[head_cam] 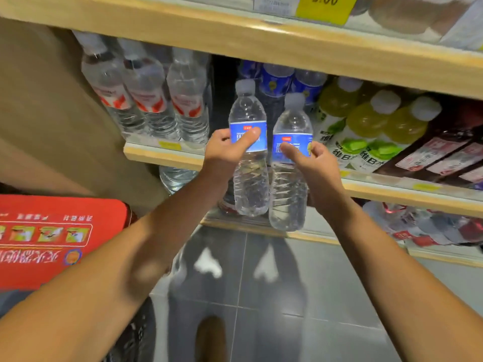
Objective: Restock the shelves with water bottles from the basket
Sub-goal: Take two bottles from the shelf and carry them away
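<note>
I hold two clear water bottles with blue labels and pale caps, both upright in front of a wooden shelf. My left hand [227, 150] grips the left bottle [249, 163] around its label. My right hand [311, 163] grips the right bottle [290, 184] the same way, slightly lower. Both bottles hang before a dark gap in the middle shelf [162, 155], where more blue-labelled bottles [277, 82] stand at the back. The dark basket [136, 333] shows only as an edge at the bottom left, under my left arm.
Red-labelled water bottles [146, 100] fill the shelf's left side. Yellow-green drink bottles [366, 126] and dark cartons [444, 152] stand on the right. A red carton [52, 239] sits at the left. The shelf above [235, 35] overhangs. Lower shelves hold more bottles. Grey floor tiles lie below.
</note>
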The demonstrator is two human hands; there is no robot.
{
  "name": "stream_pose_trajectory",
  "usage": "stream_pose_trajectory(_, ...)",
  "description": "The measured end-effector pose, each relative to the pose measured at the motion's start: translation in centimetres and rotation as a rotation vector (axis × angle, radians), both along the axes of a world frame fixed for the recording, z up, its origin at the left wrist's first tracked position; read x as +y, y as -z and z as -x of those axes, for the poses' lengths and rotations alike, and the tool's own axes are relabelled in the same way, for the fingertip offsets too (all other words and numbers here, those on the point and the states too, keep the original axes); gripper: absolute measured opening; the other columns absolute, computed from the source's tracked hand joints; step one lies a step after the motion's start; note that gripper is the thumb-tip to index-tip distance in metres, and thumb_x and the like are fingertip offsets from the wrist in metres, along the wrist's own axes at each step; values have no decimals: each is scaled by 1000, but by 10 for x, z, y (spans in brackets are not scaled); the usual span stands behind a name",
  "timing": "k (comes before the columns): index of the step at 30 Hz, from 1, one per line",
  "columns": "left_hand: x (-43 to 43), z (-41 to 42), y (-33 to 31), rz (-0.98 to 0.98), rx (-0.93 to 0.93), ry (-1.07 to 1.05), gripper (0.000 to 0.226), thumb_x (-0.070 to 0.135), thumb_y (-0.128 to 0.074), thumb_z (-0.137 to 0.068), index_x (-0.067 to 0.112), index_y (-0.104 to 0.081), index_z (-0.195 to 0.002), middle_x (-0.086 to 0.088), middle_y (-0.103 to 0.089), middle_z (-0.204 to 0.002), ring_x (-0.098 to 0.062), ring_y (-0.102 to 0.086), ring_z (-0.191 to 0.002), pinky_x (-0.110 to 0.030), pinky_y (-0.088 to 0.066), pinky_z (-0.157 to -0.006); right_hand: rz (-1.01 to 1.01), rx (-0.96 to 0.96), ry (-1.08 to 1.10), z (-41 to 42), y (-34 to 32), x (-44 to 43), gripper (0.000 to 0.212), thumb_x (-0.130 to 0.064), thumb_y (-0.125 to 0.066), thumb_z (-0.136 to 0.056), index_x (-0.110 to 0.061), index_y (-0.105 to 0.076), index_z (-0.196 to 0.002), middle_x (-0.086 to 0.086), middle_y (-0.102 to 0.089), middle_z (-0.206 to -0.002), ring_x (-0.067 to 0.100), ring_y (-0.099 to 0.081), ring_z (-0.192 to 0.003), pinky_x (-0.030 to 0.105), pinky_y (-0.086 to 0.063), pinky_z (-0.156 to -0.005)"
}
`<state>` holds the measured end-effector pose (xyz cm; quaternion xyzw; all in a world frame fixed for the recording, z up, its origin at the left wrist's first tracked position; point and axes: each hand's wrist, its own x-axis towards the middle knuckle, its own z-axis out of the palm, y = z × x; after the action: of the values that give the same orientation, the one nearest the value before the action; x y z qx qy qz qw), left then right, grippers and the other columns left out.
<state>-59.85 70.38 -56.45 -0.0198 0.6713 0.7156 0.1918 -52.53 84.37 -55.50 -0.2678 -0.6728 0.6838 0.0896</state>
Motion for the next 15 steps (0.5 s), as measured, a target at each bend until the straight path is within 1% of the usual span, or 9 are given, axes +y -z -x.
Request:
stream_pose_trajectory(1,3,10,2,-4,0,-7,73,44,-79,-64,-6,-57,-111,-14,-69,-93,-26,-67,-81,-40,-55,-76,-2,1,10,7,3,2,21,-24,-77,-79,-14,-66,-94,-2,-73,-81,11,-65,-71,32,-53,-72)
stream_pose_trajectory(4,11,36,0,12,-41,-107,50,25,-77,-77,-2,-51,-111,-12,-65,-95,-24,-63,-86,-37,-51,-82,-22,-3,46,22,9,6,36,-29,-77,-77,-7,-66,-102,3,-71,-86,15,-62,-75,35,-50,-73)
stream_pose_trajectory(5,14,43,-3,39,-48,-126,46,24,-76,-79,-1,-53,-110,-11,-63,-94,-23,-61,-85,-30,-50,-79,-21,-5,59,25,9,6,41,-31,-77,-75,-4,-65,-103,4,-70,-86,15,-61,-75,34,-49,-72)
stream_pose_trajectory(7,21,53,-10,39,-41,-151,25,24,-74,-81,6,-57,-88,-2,-56,-77,-12,-53,-69,-13,-41,-59,2,-2,85,31,9,8,55,-38,-79,-65,-1,-65,-104,6,-68,-86,17,-60,-76,34,-48,-70)
stream_pose_trajectory(8,23,58,-11,13,-34,-165,23,23,-73,-82,11,-54,-83,5,-53,-74,-4,-48,-64,-12,-39,-57,19,-2,96,34,9,9,62,-42,-78,-60,-1,-66,-105,7,-68,-87,19,-60,-77,35,-49,-71)
stream_pose_trajectory(10,24,65,-16,-44,-11,-201,29,21,-73,-82,14,-54,-102,11,-61,-92,-1,-55,-78,-16,-42,-74,45,-4,92,36,8,9,71,-45,-78,-53,0,-65,-106,10,-70,-90,21,-63,-79,39,-52,-74)
stream_pose_trajectory(12,24,68,-20,-80,102,-204,52,16,-74,-81,4,-51,-126,-1,-62,-122,-13,-60,-105,-24,-48,-92,59,-9,83,36,6,9,69,-44,-78,-55,0,-65,-106,11,-70,-91,23,-64,-80,45,-54,-78)
stream_pose_trajectory(14,25,68,-19,-121,191,-228,59,5,-73,-80,-2,-46,-132,-12,-60,-127,-18,-60,-107,-20,-51,-89,50,-19,80,35,5,8,64,-41,-78,-59,0,-65,-106,11,-70,-91,23,-63,-80,48,-54,-79)
stream_pose_trajectory(15,25,68,-17,-131,218,-232,58,0,-72,-79,-3,-46,-131,-14,-60,-126,-18,-60,-105,-18,-51,-88,42,-19,83,35,4,7,62,-40,-78,-61,0,-65,-106,10,-69,-89,22,-62,-79,46,-54,-77)
